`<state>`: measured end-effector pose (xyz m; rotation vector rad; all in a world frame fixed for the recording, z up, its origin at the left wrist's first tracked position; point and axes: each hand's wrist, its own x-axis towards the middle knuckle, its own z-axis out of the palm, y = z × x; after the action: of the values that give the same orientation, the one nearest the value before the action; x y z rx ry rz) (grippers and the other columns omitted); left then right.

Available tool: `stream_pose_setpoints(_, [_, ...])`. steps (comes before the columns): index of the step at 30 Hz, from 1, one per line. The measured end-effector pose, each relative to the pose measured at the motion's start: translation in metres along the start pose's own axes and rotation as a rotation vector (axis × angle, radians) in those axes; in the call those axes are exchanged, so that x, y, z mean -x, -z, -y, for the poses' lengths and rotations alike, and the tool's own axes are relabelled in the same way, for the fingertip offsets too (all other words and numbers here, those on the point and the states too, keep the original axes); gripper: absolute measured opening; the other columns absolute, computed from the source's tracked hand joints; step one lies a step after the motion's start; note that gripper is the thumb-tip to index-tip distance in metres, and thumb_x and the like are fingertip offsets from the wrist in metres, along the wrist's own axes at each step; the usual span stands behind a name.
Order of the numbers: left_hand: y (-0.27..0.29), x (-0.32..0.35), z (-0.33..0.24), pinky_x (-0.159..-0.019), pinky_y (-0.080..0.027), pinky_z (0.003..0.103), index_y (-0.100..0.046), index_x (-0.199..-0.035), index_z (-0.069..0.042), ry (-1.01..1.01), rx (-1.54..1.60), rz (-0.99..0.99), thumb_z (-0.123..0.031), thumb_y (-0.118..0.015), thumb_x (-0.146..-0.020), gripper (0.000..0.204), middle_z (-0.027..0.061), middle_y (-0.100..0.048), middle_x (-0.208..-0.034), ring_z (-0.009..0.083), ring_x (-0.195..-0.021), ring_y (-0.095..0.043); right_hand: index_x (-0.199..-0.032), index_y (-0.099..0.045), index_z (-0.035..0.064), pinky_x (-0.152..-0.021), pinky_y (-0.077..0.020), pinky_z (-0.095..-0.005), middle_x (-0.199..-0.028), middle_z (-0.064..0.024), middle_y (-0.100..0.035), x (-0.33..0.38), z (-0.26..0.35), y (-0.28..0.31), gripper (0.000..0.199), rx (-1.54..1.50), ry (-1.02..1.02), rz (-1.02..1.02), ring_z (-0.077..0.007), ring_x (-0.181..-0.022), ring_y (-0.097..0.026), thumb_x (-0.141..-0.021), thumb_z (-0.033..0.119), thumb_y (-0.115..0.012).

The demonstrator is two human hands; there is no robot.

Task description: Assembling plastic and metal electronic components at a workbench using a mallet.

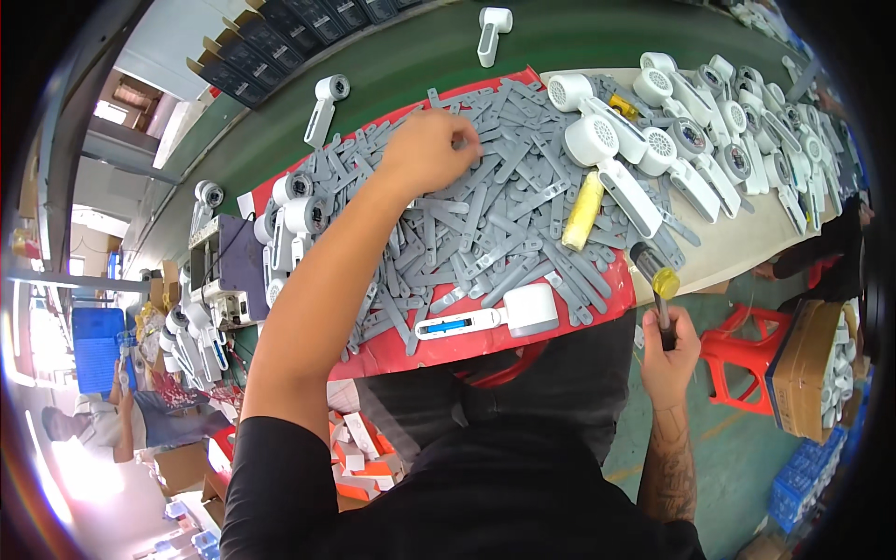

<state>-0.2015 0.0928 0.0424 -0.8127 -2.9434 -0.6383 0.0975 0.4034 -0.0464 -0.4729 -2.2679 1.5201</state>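
Observation:
My left hand (pixel 431 152) is over a heap of grey plastic strips (pixel 509 210), its fingers curled and thumb close to them; whether a strip is between them I cannot make out. My right hand (pixel 670 350), beyond the front edge of the red sheet, grips a small mallet (pixel 658 273) with a dark end and a clear yellow end. Near that edge lies a white hair-dryer-shaped device (pixel 490 317), its handle uncovered with a blue part inside. A yellow cylinder (pixel 583 212) rests on the strips, left of the mallet.
Many white dryer-shaped devices (pixel 686 173) crowd the bench's right side. Others stand by a purple-grey box (pixel 224 257) on the left. A red sheet (pixel 383 347) lies beneath the strips. A red stool (pixel 742 355) and a carton (pixel 798 369) stand at right; another person (pixel 98 420) is far left.

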Motion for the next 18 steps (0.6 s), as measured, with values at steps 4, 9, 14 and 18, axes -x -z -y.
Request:
stream_pose_setpoints(4, [-0.004,-0.006,0.008,-0.084,-0.057,0.047,-0.082,-0.103,-0.013,-0.048,-0.138,0.062,-0.023,-0.08,-0.089,0.018,0.012,-0.077,-0.095,0.0352,-0.095,-0.073,-0.098,-0.067,0.0015,-0.06,-0.0329,-0.0232,-0.077,0.0077,-0.051,0.005,0.002,0.003,0.014,-0.025,-0.048,-0.013,-0.0028,-0.07,-0.039,-0.101,0.01,-0.077])
stream_pose_setpoints(9, [0.011,0.001,0.013,-0.063,-0.047,0.03,-0.077,-0.105,-0.005,0.304,0.661,-0.104,-0.026,-0.074,-0.102,0.021,0.0018,-0.073,-0.089,0.0131,-0.069,-0.062,-0.097,-0.066,0.0015,-0.062,-0.0345,-0.0231,-0.079,0.0073,-0.052,0.005,-0.006,0.006,0.015,-0.024,-0.046,-0.036,-0.0031,-0.072,-0.04,-0.102,0.011,-0.076])
stream_pose_setpoints(14, [0.034,0.023,0.008,-0.06,-0.039,0.024,-0.064,-0.114,-0.01,0.379,1.295,0.002,-0.026,-0.064,-0.11,0.017,-0.0003,-0.066,-0.084,0.0082,-0.067,-0.052,-0.095,-0.064,0.0018,-0.063,-0.0349,-0.0231,-0.08,0.0071,-0.053,0.0,-0.007,0.001,0.016,-0.034,-0.046,-0.031,-0.0033,-0.073,-0.041,-0.103,0.012,-0.075])
stream_pose_setpoints(18, [0.029,0.034,0.008,-0.06,-0.039,0.024,-0.065,-0.106,-0.01,0.377,1.446,-0.098,-0.027,-0.062,-0.111,0.018,0.0018,-0.068,-0.084,0.0093,-0.069,-0.055,-0.095,-0.064,0.0021,-0.062,-0.034,-0.0229,-0.079,0.0074,-0.052,-0.004,0.0,-0.002,0.016,-0.043,-0.044,-0.011,-0.0031,-0.072,-0.04,-0.103,0.011,-0.075])
